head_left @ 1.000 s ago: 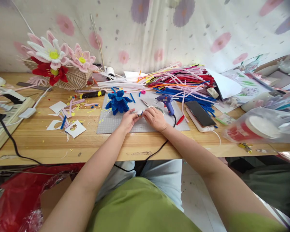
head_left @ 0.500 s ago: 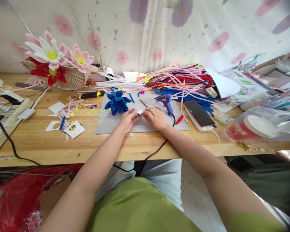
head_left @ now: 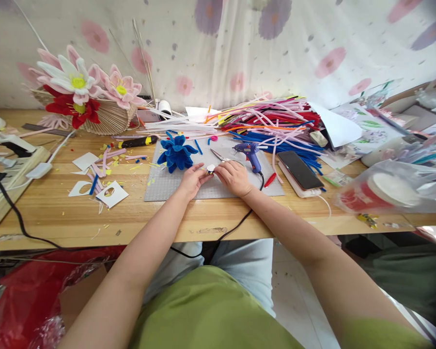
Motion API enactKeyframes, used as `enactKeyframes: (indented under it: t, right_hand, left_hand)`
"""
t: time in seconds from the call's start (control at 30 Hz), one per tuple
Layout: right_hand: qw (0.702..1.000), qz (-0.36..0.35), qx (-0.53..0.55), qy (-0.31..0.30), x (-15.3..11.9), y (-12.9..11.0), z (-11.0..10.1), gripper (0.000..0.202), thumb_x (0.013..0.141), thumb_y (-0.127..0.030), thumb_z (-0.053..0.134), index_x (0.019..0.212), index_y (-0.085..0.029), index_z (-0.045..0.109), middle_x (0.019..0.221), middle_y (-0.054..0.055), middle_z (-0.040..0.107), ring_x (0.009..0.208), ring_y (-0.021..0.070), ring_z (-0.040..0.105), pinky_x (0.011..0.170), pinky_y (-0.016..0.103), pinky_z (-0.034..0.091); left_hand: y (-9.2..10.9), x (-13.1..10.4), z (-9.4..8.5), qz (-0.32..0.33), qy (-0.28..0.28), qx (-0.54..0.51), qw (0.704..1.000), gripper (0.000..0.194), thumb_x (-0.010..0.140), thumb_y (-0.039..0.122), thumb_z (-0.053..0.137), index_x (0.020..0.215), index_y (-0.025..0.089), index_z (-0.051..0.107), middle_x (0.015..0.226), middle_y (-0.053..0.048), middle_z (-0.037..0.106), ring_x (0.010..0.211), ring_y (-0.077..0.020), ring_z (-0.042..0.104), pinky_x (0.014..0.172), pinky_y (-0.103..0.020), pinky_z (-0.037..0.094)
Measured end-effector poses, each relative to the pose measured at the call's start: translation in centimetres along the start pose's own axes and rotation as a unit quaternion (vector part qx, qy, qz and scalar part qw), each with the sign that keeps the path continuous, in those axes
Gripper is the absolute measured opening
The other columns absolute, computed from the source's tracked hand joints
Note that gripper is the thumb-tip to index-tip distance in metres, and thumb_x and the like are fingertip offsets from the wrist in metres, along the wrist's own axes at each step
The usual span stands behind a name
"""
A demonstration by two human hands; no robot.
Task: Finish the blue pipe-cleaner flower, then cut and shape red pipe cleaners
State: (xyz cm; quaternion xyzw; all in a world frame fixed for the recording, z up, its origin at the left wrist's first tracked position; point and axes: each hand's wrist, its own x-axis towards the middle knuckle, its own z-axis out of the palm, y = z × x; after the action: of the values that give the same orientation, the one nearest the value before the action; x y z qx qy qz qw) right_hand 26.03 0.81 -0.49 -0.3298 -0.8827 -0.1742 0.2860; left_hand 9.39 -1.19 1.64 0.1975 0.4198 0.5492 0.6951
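Between my fingertips is a small white paper disc point(head_left: 210, 168) with bits of yellow and dark colour at its lower edge. My left hand point(head_left: 194, 180) pinches it from the left, and my right hand point(head_left: 234, 177) from the right with curled fingers; the fingertips partly hide it. Just beyond my left hand stands a blue fuzzy-stem flower point(head_left: 176, 153) on the grey cutting mat point(head_left: 160, 189). Scissors point(head_left: 220, 155) lie behind my right hand, their handles partly covered by it. A purple glue gun point(head_left: 250, 154) rests to the right of them.
Bundled pipe cleaners point(head_left: 272, 116) spread along the back. On the right lie a phone point(head_left: 300, 169) and a bagged red cup point(head_left: 370, 191). Paper squares with cut holes point(head_left: 118, 195) and scraps are at left, near a power strip point(head_left: 18, 194). The glue gun's cord point(head_left: 240, 224) crosses the front edge.
The white disc has tilted slightly between my fingertips. Both hands stay in almost the same place, and the other things have not moved.
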Motion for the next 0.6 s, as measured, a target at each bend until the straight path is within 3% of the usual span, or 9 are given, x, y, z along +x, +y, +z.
enactKeyframes:
  t: [0.17,0.4,0.5,0.6]
  right_hand:
    - [1.000,-0.022,-0.016,0.015,0.0,0.3,0.1,0.022,0.094,-0.022,0.041,0.096,-0.019,0.063,0.089,0.007,0.065,0.082,0.0176,0.054,0.072,0.031,0.039]
    - [1.000,0.008,0.014,0.017,0.7,0.0,-0.7,0.023,0.093,-0.022,0.042,0.092,-0.019,0.064,0.088,0.007,0.065,0.080,0.0174,0.052,0.071,0.031,0.039]
    - [0.995,0.073,0.047,0.058,1.3,-0.1,-1.3,0.021,0.092,-0.025,0.045,0.086,-0.019,0.064,0.085,0.007,0.064,0.080,0.0177,0.054,0.071,0.032,0.041]
    - [0.963,0.190,0.127,0.142,2.0,-0.1,-1.8,0.017,0.090,-0.028,0.051,0.081,-0.020,0.062,0.082,0.006,0.063,0.080,0.0175,0.055,0.071,0.031,0.044]
  left_hand:
    - [0.0,-0.1,0.0,0.002,-0.009,0.012,1.000,0.027,0.076,-0.002,0.053,0.100,0.011,0.053,0.074,-0.004,0.067,0.076,-0.0140,0.069,0.087,-0.033,0.053]
    - [0.1,-0.2,0.0,0.005,-0.035,0.016,0.999,0.029,0.076,0.002,0.055,0.102,0.012,0.050,0.078,-0.008,0.069,0.079,-0.0184,0.070,0.085,-0.036,0.052]
    - [0.4,-0.5,0.0,0.006,-0.051,0.064,0.997,0.033,0.077,0.006,0.056,0.107,0.013,0.046,0.080,-0.010,0.070,0.076,-0.0198,0.070,0.078,-0.034,0.054]
    - [2.2,-1.7,-0.7,-0.011,-0.054,0.174,0.983,0.038,0.074,0.012,0.064,0.108,0.013,0.047,0.086,-0.012,0.070,0.071,-0.0202,0.070,0.069,-0.033,0.055]
